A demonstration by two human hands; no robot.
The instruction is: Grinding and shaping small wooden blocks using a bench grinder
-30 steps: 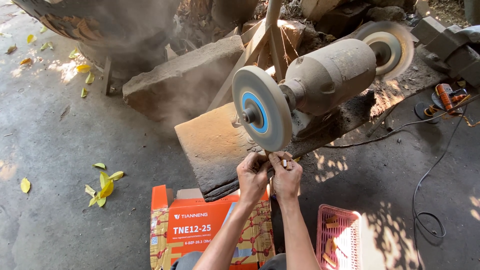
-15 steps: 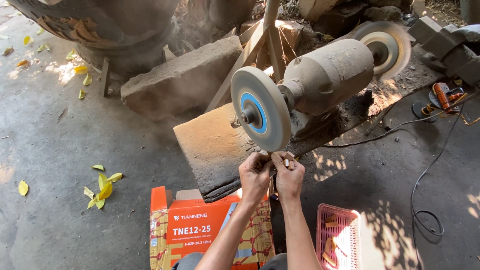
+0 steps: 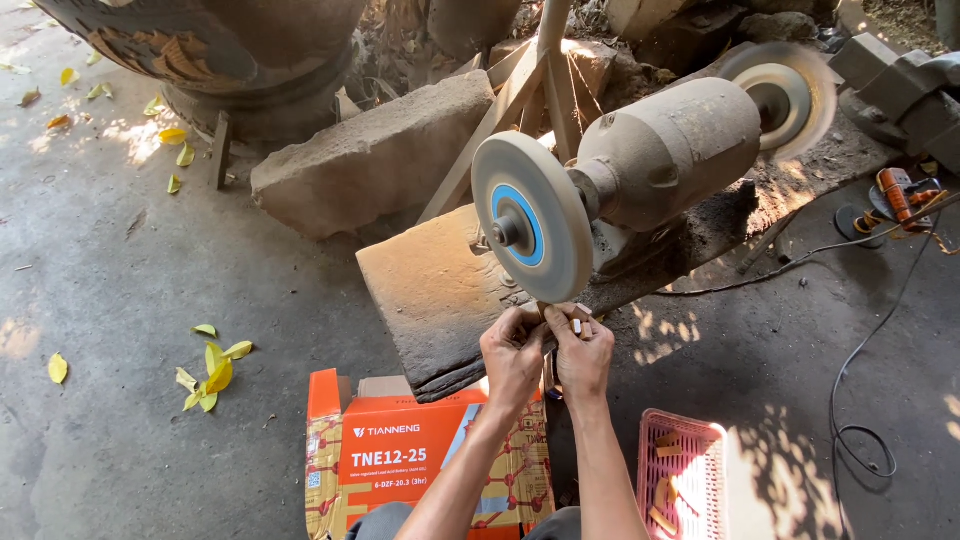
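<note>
Seen from above, a person's two bare hands meet just below the rim of a grinding wheel [image 3: 532, 218], a pale disc with a blue centre. The left hand [image 3: 513, 352] and the right hand [image 3: 585, 350] are pressed close together, fingers [image 3: 527, 322] curled shut around a small workpiece [image 3: 577, 323]. Only a pale tip of it shows between the fingertips of the right hand; its kind cannot be told. It sits at the tips of the fingers, right under the wheel's lower edge; whether it touches the wheel is unclear.

The wheel is mounted on a dusty bench grinder [image 3: 668, 152], with a second wheel [image 3: 778, 98] at its far end. The grinder rests on a flat stone slab [image 3: 440, 290] lying on the concrete floor [image 3: 120, 400]. Near the person's forearms stands an orange cardboard box [image 3: 400, 450], and to the right a pink plastic basket [image 3: 683, 480] holding small pale pieces. Yellow leaves [image 3: 212, 370] lie on the floor to the left. A black cable [image 3: 850, 400] trails at the right.
</note>
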